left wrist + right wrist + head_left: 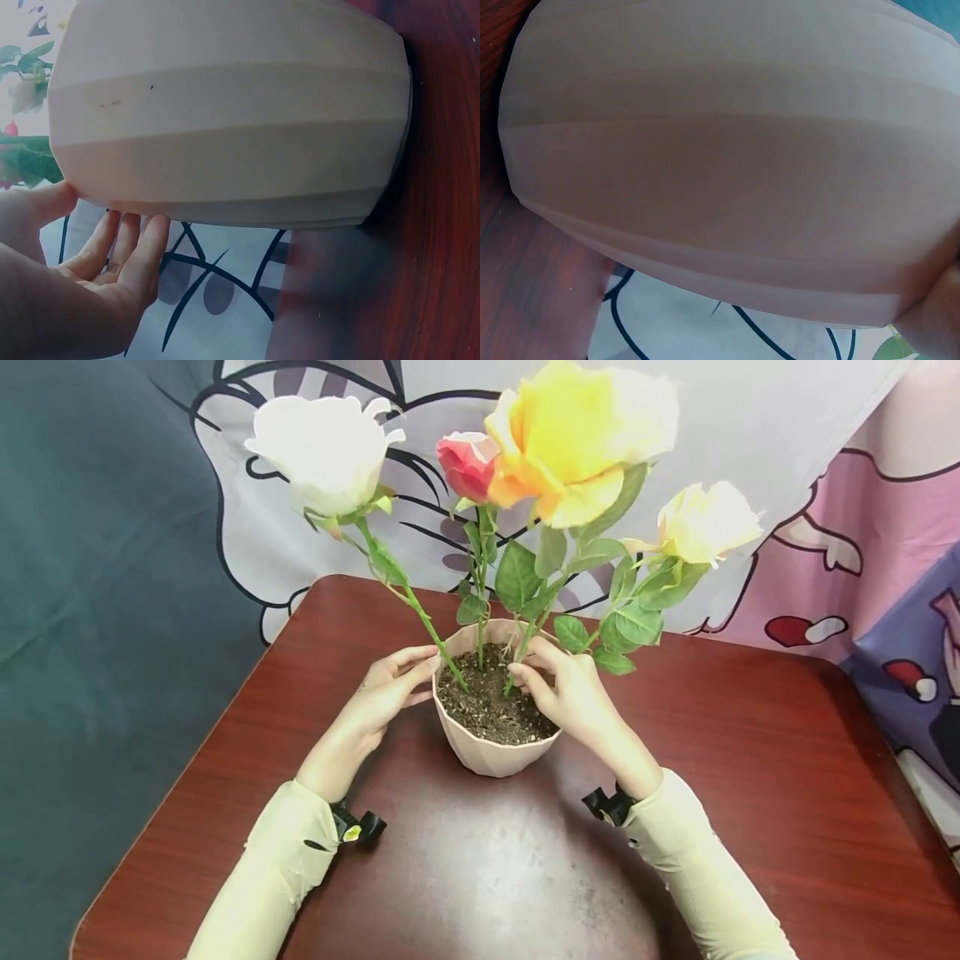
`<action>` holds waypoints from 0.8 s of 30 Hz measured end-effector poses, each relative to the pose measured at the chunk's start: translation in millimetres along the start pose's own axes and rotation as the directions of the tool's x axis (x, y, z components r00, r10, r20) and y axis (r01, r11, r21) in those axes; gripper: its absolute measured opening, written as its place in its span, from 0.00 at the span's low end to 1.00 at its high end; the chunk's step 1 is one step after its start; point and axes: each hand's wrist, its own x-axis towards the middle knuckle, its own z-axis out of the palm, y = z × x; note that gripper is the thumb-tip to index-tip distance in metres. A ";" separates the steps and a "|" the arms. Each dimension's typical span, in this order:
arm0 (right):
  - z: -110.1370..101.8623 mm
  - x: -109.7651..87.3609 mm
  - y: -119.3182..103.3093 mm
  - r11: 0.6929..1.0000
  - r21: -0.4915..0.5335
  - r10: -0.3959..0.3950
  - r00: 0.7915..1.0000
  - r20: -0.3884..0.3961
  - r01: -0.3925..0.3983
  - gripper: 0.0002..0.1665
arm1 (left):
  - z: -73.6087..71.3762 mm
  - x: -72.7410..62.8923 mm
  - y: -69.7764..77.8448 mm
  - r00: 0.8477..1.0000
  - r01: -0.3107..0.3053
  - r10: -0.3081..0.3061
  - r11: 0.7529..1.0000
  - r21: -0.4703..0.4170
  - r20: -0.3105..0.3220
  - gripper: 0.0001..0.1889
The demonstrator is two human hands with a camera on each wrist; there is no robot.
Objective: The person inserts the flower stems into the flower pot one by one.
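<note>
A pale pink faceted flower pot [495, 758] filled with dark soil [487, 714] stands on the table. My left hand [390, 685] holds its left side, thumb at the rim and fingers against the outer wall, as the left wrist view also shows. Reaching over the right rim, my right hand [573, 689] pinches the lower stem of a large yellow-orange rose [570, 443] just above the soil. A white rose [322, 452] leans left, a red rose [467, 464] stands upright at the back, and a pale yellow rose [705, 522] leans right. In the right wrist view the pot wall [727, 165] hides most of this hand.
The pot stands near the back of a reddish-brown wooden table [750, 760]. Behind the table hangs a cartoon-printed cloth [810, 543], with a dark green curtain [112, 568] at the left. Each wrist carries a small black camera [360, 827].
</note>
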 end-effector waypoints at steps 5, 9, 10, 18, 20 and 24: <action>2.7 0.4 -2.2 1.000 -0.007 -0.006 1.000 -0.016 0.006 0.05 | -2.1 -1.0 -1.1 1.000 -0.001 0.001 1.000 0.000 -0.018 0.24; 4.7 2.8 -2.5 1.000 -0.001 0.002 1.000 -0.030 -0.002 0.05 | -4.0 -0.1 0.3 1.000 -0.011 0.011 1.000 0.002 -0.025 0.24; 5.0 3.2 -2.3 1.000 -0.001 0.004 1.000 -0.030 -0.004 0.05 | -4.4 0.2 0.6 1.000 -0.012 0.012 1.000 0.002 -0.025 0.24; 7.5 1.7 1.1 1.000 0.009 0.026 0.998 -0.061 -0.025 0.05 | -2.4 2.1 -0.9 1.000 -0.010 0.010 1.000 -0.006 -0.020 0.23; 8.1 -0.6 1.0 0.999 0.026 0.031 0.996 -0.087 -0.029 0.08 | -1.3 2.0 -1.5 1.000 -0.009 0.009 1.000 -0.007 -0.018 0.23; 8.1 -7.3 -0.8 0.996 0.082 0.053 0.989 -0.138 -0.042 0.14 | -0.1 1.6 -2.2 1.000 -0.010 0.010 1.000 -0.012 -0.013 0.23</action>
